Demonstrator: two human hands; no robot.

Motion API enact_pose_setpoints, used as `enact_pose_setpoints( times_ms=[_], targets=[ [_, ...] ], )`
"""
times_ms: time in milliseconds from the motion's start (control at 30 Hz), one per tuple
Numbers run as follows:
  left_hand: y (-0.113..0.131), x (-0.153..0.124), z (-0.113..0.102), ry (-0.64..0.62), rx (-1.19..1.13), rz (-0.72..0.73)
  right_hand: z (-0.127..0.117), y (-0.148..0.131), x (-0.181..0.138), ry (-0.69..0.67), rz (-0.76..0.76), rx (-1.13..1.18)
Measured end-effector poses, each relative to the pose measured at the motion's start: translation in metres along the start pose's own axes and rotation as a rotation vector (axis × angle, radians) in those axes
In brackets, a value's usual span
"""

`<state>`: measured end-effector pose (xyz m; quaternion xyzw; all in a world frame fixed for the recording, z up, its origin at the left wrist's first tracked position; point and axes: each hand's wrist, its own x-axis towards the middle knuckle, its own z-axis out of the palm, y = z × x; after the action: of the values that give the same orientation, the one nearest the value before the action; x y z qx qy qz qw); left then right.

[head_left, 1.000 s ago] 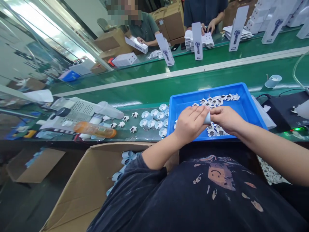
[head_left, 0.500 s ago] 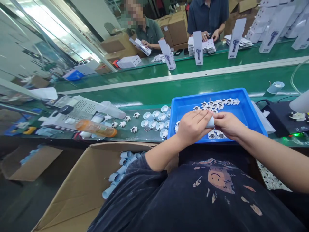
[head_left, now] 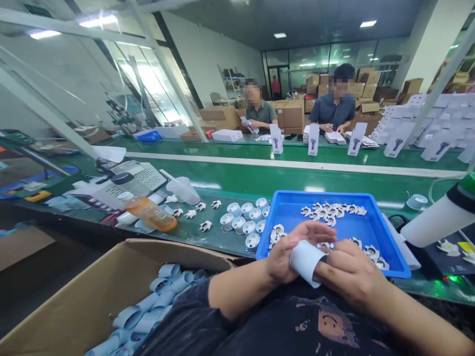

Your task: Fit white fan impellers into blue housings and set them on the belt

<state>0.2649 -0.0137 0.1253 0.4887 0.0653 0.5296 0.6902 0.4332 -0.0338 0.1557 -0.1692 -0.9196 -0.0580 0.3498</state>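
The light-blue tube (head_left: 307,263) is between my two hands, at lower right of centre in the frame, tilted, before the near side of the blue tray (head_left: 322,195). My left hand (head_left: 286,253) holds its left end loosely in the palm, with the longer fingers stretched above it. My right hand (head_left: 351,273) is folded narrow at the open mouth; the fingertips are hidden there, so I cannot tell what they pinch.

By its look, the tube should be light and rather stiff, of smooth plastic, so it may turn easily in a dry palm. I judge the best hold is around the outer wall, not pressing the thin rim out of round. The white fan wheels (head_left: 329,217) have thin blades which could snap; the hub seems safer to hold.

About edges: a white container (head_left: 434,220) slants in at right, and the carton (head_left: 67,306) opens at lower left, near my left arm (head_left: 237,289). More room for moving is over the green belt (head_left: 230,175), behind the tray.
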Motion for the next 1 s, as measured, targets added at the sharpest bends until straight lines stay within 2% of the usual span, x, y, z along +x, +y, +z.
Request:
enact_pose_setpoints(
  times_ms=[33,67,167,233,333,400,467,533,567,633,667,700,733,767,867,900,933,1000],
  targets=[
    [0.003,-0.002,0.001,-0.036,0.080,0.009,0.001,0.000,-0.001,-0.002,0.012,0.007],
    [0.005,-0.005,0.001,-0.073,0.200,0.091,0.002,0.000,-0.001,0.015,0.018,0.028],
    [0.009,-0.013,0.003,-0.107,0.646,0.549,0.014,0.000,-0.004,0.151,0.046,0.195],
    [0.009,-0.016,0.004,-0.119,0.884,0.810,0.026,0.001,-0.007,0.192,0.158,0.411],
    [0.007,-0.015,0.003,-0.264,1.259,1.040,0.043,0.005,-0.012,0.052,0.472,0.720],
    [0.006,-0.011,0.001,-0.356,1.397,1.140,0.047,0.008,-0.013,-0.038,0.578,0.789],
    [0.007,-0.007,-0.001,-0.332,1.341,1.139,0.044,0.012,-0.012,-0.041,0.570,0.779],
    [0.009,-0.003,0.001,-0.224,1.154,0.960,0.034,0.015,-0.009,0.009,0.485,0.674],
    [0.010,-0.002,0.002,-0.173,1.048,0.819,0.028,0.017,-0.007,0.043,0.375,0.551],
    [0.011,-0.001,0.005,-0.113,0.880,0.578,0.016,0.021,-0.002,0.094,0.032,0.239],
    [0.011,-0.001,0.006,-0.099,0.841,0.525,0.011,0.024,-0.001,0.101,-0.143,0.103],
    [0.010,-0.001,0.006,-0.100,0.843,0.532,0.009,0.026,0.000,0.103,-0.264,0.032],
    [0.008,-0.001,0.005,-0.109,0.877,0.600,0.010,0.027,0.000,0.105,-0.283,0.074],
    [0.007,-0.002,0.004,-0.119,0.931,0.715,0.012,0.027,-0.001,0.105,-0.210,0.185],
    [0.002,-0.002,-0.005,-0.204,1.197,1.103,0.029,0.024,-0.007,0.068,0.247,0.566],
    [0.002,-0.001,-0.008,-0.245,1.308,1.189,0.034,0.022,-0.008,0.039,0.372,0.633],
    [0.001,0.001,-0.011,-0.293,1.403,1.236,0.038,0.020,-0.010,0.009,0.452,0.660],
    [0.001,0.004,-0.014,-0.363,1.445,1.218,0.041,0.019,-0.012,-0.024,0.546,0.684]
  ],
)
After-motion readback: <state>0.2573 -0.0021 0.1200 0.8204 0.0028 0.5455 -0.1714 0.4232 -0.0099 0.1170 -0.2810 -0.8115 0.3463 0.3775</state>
